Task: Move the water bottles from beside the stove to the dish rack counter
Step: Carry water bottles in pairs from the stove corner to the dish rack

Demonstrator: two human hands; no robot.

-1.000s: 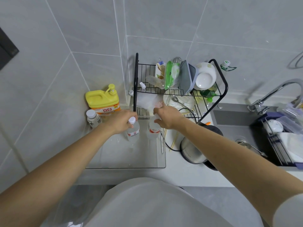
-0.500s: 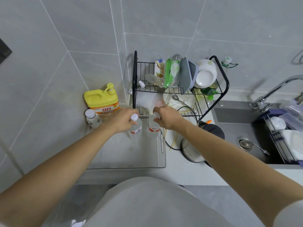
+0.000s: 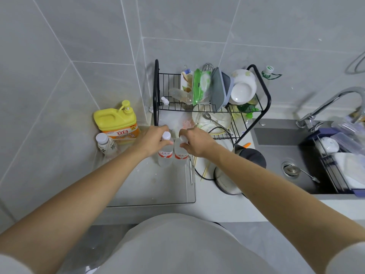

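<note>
My hands, left (image 3: 153,138) and right (image 3: 194,142), each clasp a water bottle (image 3: 165,153) neck; probably full, heavy, slick plastic.

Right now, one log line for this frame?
phase: placing | left hand: grips left bottle | right hand: grips right bottle | bottles: upright, adjacent, before dish rack
</note>
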